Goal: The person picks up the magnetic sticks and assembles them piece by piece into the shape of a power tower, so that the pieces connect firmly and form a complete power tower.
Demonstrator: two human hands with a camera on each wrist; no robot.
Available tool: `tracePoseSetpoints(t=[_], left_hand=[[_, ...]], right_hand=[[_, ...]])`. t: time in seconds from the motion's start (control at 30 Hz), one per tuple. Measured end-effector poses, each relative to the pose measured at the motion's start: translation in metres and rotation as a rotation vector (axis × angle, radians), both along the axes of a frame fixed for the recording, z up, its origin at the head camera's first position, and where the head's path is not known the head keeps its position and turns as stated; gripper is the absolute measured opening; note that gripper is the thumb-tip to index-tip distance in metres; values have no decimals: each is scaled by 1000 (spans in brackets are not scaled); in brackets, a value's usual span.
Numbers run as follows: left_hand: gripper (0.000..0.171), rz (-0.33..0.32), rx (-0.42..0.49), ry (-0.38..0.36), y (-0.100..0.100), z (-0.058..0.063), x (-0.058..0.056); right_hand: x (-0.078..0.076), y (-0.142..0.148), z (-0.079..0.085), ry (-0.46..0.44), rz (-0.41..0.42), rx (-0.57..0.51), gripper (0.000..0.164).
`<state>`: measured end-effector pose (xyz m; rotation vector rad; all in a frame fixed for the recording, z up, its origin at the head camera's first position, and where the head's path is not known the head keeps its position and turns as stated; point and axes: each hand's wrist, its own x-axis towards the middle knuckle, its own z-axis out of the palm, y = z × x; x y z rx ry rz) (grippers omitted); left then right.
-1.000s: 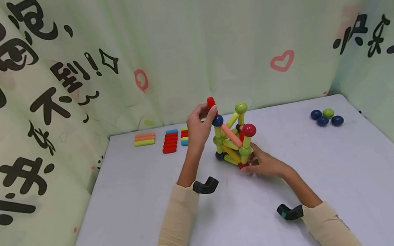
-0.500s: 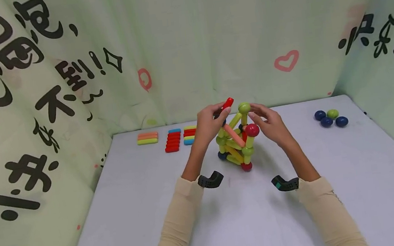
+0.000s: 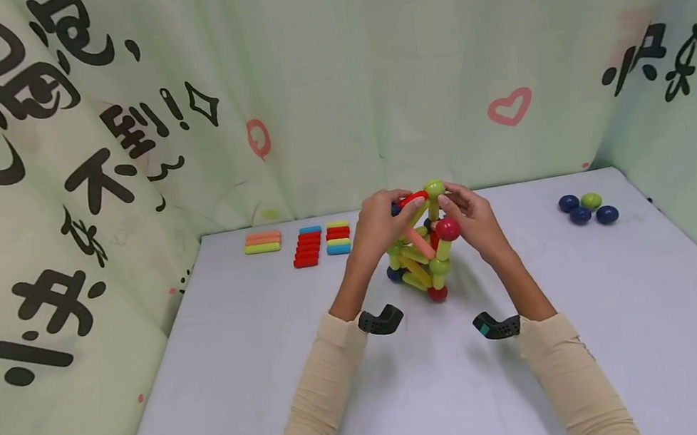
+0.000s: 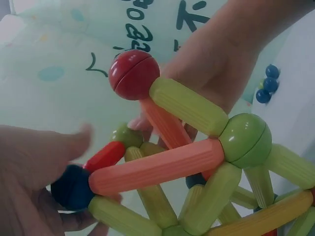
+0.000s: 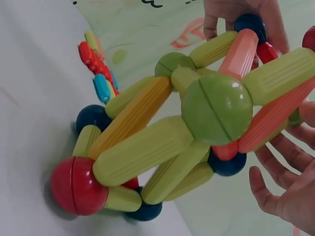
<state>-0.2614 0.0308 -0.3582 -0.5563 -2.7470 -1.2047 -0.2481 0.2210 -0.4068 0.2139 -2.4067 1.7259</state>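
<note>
Pale green curtain (image 3: 306, 71) printed with black lettering and a pink heart outline hangs behind a white-covered table (image 3: 445, 386). A person's left hand (image 3: 380, 224) and right hand (image 3: 473, 221), in beige sleeves (image 3: 320, 393), meet at a ball-and-stick structure (image 3: 413, 253) that stands on the table between and below them.

Left fingers and thumb are curled round its upper corner, at a dark blue ball (image 4: 73, 187); a red rod (image 3: 412, 199) runs from there to a light green ball (image 3: 433, 188) at the top. The right hand holds that green ball between thumb and fingertips. Just below the left hand a coral rod (image 3: 420, 244) slants down; a glossy red ball (image 3: 449, 229) sits beside the right hand, just below its fingers.

Left of the left hand, loose rods (image 3: 306, 251) lie in three small groups. Well to the right of the right hand are four loose balls (image 3: 581, 215), three dark blue and one green.
</note>
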Motion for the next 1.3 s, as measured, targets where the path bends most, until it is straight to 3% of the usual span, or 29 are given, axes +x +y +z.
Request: tracePoseSetpoints(t=[0.13, 0.23, 0.3, 0.43, 0.53, 0.63, 0.7, 0.8, 0.93, 1.0, 1.07, 1.17, 1.3], left_hand=[[43, 44, 221, 8, -13, -9, -5], [40, 127, 277, 22, -32, -22, -13], [34, 193, 211, 10, -47, -36, -19], [22, 277, -52, -41, -72, -72, -30], [29, 281, -258, -64, -82, -101, -35], [38, 272, -403, -26, -85, -121, -38], [43, 276, -469, 18, -87, -128, -39], [46, 293, -531, 68, -88, -128, -41], [47, 289, -574, 45, -87, -124, -42], [42, 285, -533, 7, -86, -122, -40], [36, 294, -413, -51, -85, -121, -37], [31, 312, -75, -152, -82, -115, -28], [36, 280, 399, -317, -76, -83, -8]], right_hand=[[-1, 5, -9, -87, 94, 9, 58], [-3, 11, -18, -133, 180, -5, 58], [-3, 16, -23, -144, 229, -12, 57], [-6, 28, -33, -128, 268, -10, 55], [-4, 35, -37, -123, 258, 8, 54], [-1, 39, -40, -133, 254, 28, 54], [1, 40, -41, -136, 262, 47, 54], [4, 38, -41, -122, 297, 88, 50], [7, 35, -39, -73, 322, 183, 52], [9, 33, -38, -45, 315, 229, 55], [10, 31, -38, -21, 303, 262, 57], [15, 27, -40, -12, 281, 281, 56], [24, 20, -43, 1, 236, 303, 53]])
